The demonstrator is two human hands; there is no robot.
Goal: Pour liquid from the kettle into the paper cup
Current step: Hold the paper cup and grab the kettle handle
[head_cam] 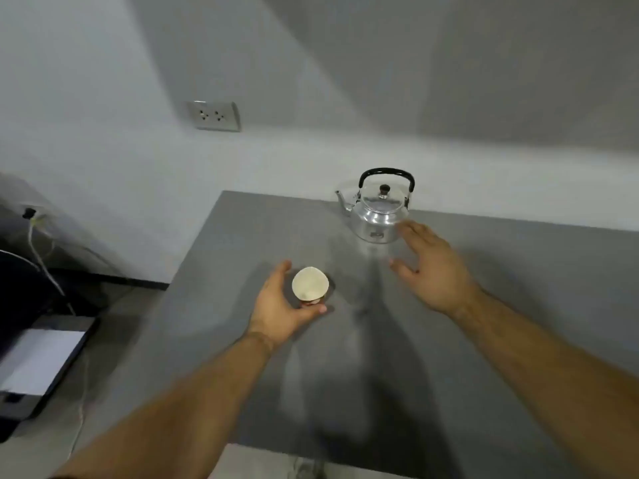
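Grey table (pixel 484 305), left hand (pixel 280 312) clasping paper cup (pixel 309 283), right hand (pixel 432 267) spread beside kettle (pixel 377 212)

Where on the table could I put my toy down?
The grey table is bare right of the kettle, and along the near edge between both forearms. It's crowded between the paper cup, held by the left hand, and the right hand.

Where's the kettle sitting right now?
The kettle stands upright at the far edge of the grey table, close to the wall, just beyond the open right hand, spout pointing left.
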